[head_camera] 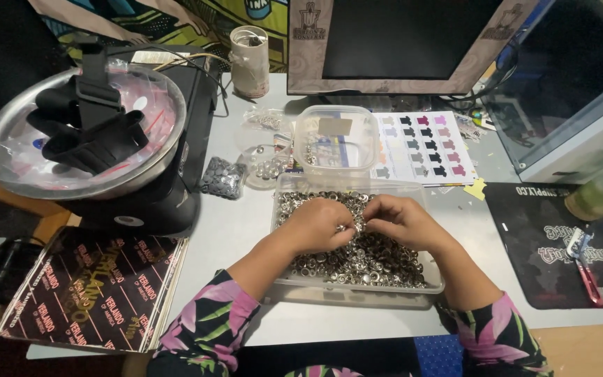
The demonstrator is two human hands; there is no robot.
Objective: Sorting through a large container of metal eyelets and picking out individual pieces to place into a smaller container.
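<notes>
Here, the pale counter (239, 223) fills most of my view, with a dark monitor (399, 42) at the top centre and a big metal bowl (15, 167) holding black straps at the upper left. A black printed mat (525, 237) lies at the right edge, red-handled pliers (587, 269) resting on it. Below the monitor sits a colour chart of small shirt shapes (423, 146), and left of it an upturned clear tub (336, 136).

At the centre of the frame stands the clear plastic tray (357, 293), heaped with small metal eyelets (371, 262). Both forearms come up from the bottom edge in flowered sleeves and meet over the heap. My left hand (319, 223) is curled, knuckles up, fingers dug into the eyelets; whether it grips one I cannot tell. My right hand (403, 220) is bent inward the same way, its fingertips drawn together against the left as though pinching a single piece, though the piece itself is hidden.

To do this well, I judge I should keep both hands low over the tray so dropped eyelets fall back in, and work one pair at a time.
</notes>
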